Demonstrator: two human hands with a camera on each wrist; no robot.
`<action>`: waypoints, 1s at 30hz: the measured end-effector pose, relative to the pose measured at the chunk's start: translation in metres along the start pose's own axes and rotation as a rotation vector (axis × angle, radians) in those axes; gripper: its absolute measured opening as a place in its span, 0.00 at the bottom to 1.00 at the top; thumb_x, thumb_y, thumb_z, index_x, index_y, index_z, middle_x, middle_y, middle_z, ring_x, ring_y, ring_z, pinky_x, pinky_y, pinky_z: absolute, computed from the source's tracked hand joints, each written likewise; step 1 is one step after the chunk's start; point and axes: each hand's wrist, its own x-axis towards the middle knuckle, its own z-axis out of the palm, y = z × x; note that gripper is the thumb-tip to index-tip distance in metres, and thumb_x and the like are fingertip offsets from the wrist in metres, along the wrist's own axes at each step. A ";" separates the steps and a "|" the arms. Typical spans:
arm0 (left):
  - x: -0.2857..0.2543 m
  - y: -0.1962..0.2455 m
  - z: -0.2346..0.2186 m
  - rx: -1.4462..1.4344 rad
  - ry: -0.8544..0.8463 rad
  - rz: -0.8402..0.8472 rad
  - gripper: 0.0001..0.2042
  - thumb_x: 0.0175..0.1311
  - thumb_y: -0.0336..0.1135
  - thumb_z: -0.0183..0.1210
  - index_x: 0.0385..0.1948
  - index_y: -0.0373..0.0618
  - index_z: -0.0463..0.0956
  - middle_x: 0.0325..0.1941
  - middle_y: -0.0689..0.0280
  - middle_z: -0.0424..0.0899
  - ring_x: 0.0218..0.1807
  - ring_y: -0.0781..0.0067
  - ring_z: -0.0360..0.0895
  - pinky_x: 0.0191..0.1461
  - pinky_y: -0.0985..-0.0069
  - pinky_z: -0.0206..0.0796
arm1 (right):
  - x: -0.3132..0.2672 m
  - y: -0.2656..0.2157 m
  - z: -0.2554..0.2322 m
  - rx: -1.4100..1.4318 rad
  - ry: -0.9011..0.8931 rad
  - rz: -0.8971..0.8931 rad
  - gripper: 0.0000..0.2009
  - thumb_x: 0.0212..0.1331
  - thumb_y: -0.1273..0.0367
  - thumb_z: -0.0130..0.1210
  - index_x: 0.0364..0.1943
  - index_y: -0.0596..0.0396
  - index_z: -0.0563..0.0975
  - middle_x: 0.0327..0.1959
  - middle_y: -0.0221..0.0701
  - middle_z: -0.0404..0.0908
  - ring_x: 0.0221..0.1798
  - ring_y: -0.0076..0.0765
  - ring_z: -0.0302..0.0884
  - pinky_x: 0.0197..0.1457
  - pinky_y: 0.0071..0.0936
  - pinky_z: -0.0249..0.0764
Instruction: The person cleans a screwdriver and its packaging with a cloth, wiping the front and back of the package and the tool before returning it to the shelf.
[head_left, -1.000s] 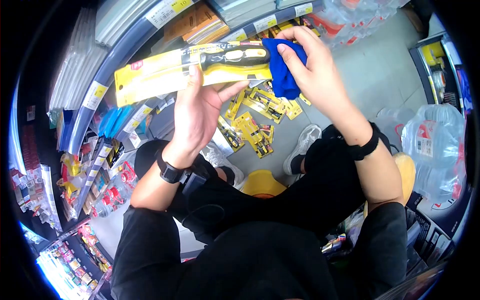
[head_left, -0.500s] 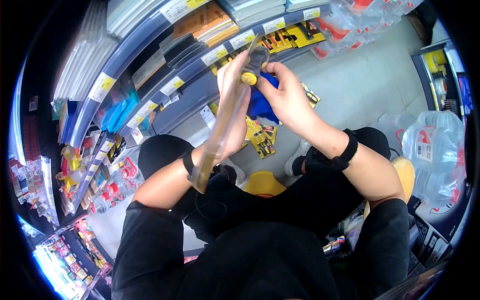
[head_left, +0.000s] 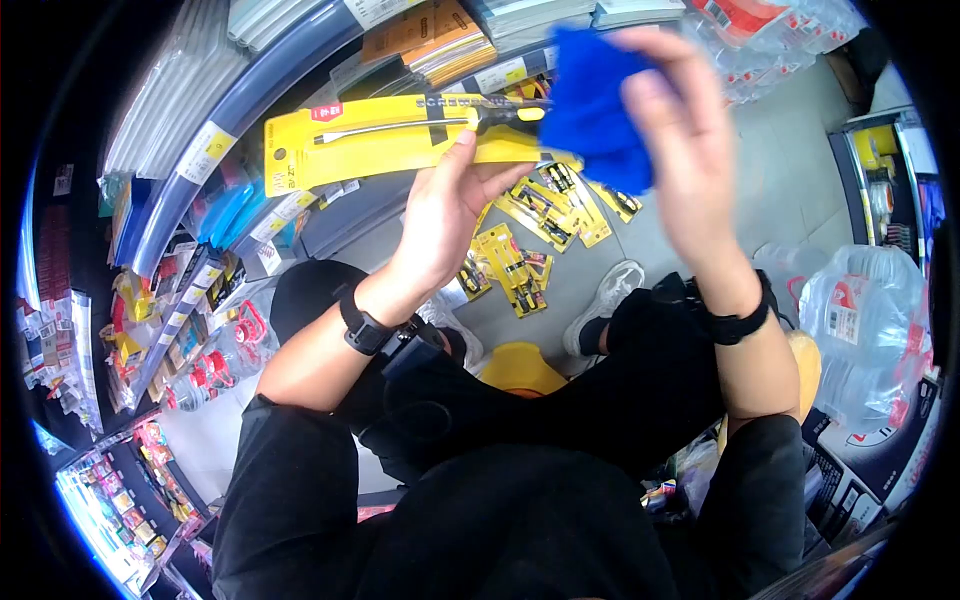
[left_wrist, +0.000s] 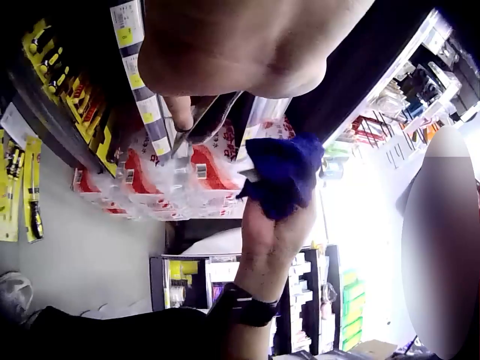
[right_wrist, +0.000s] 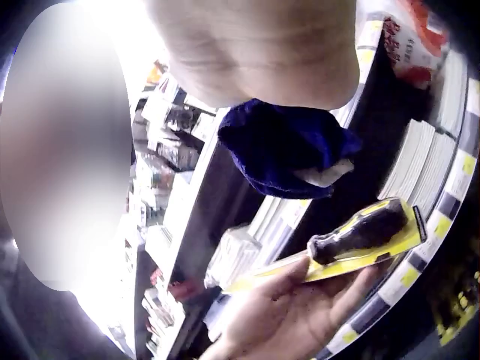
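Observation:
My left hand (head_left: 445,215) grips the lower edge of a yellow blister pack (head_left: 375,140), thumb on its front; a screwdriver with a black and yellow handle shows inside. The right wrist view shows the same pack (right_wrist: 360,259) held in the left hand (right_wrist: 292,315). My right hand (head_left: 685,150) holds a blue cloth (head_left: 600,110) just right of the pack's handle end. In the left wrist view the cloth (left_wrist: 281,176) hangs bunched from that hand. The right wrist view shows the cloth (right_wrist: 281,150) apart from the pack.
Several yellow tool packs (head_left: 510,265) lie on the grey floor (head_left: 640,235) between and beyond the shoes. Shelving with price labels (head_left: 205,152) runs along the left and front. Large clear bottles (head_left: 855,320) stand at the right, and a yellow stool (head_left: 522,368) shows between the legs.
The pack was turned edge-on half a second ago and now lies broad side up. My right hand and the cloth have moved away from it, to the right and slightly up.

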 end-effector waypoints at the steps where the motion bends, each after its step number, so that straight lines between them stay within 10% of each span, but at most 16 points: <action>1: -0.001 -0.001 0.002 0.004 -0.006 -0.018 0.25 0.84 0.46 0.42 0.68 0.31 0.63 0.67 0.51 0.75 0.66 0.57 0.78 0.73 0.57 0.69 | -0.001 0.011 0.008 -0.262 -0.158 -0.131 0.16 0.70 0.67 0.56 0.59 0.53 0.77 0.58 0.37 0.79 0.60 0.40 0.77 0.66 0.37 0.71; 4: -0.007 -0.006 0.007 0.040 0.071 -0.058 0.24 0.84 0.47 0.43 0.68 0.33 0.64 0.65 0.54 0.77 0.63 0.63 0.79 0.68 0.58 0.72 | -0.023 0.013 0.028 -0.770 -0.291 -0.348 0.23 0.64 0.63 0.61 0.62 0.53 0.75 0.56 0.41 0.79 0.59 0.50 0.76 0.65 0.41 0.71; 10: -0.019 -0.017 0.009 -0.025 0.018 -0.114 0.23 0.84 0.45 0.42 0.67 0.34 0.66 0.64 0.57 0.78 0.62 0.66 0.80 0.68 0.62 0.72 | -0.027 0.021 0.033 -0.633 -0.290 -0.131 0.20 0.65 0.62 0.62 0.58 0.55 0.77 0.53 0.42 0.80 0.57 0.54 0.77 0.61 0.45 0.74; 16: -0.012 0.000 0.005 -0.045 0.024 0.021 0.22 0.83 0.42 0.42 0.67 0.35 0.66 0.66 0.53 0.79 0.64 0.58 0.80 0.72 0.55 0.70 | -0.010 0.029 0.027 -0.659 -0.111 -0.308 0.15 0.66 0.61 0.61 0.50 0.54 0.79 0.45 0.37 0.80 0.50 0.51 0.78 0.54 0.42 0.75; 24: -0.008 0.022 -0.008 0.239 -0.129 -0.047 0.25 0.81 0.39 0.38 0.70 0.29 0.61 0.67 0.45 0.77 0.63 0.49 0.81 0.69 0.53 0.74 | -0.005 0.059 -0.031 -0.758 -0.082 0.169 0.15 0.73 0.60 0.55 0.52 0.57 0.79 0.46 0.45 0.84 0.50 0.51 0.85 0.53 0.42 0.78; 30: -0.002 -0.006 -0.018 0.205 -0.104 -0.050 0.26 0.76 0.36 0.42 0.74 0.37 0.60 0.73 0.56 0.70 0.74 0.63 0.66 0.79 0.65 0.56 | 0.022 0.024 -0.064 0.012 -0.006 0.742 0.24 0.67 0.58 0.64 0.58 0.64 0.76 0.45 0.37 0.86 0.39 0.31 0.88 0.35 0.23 0.80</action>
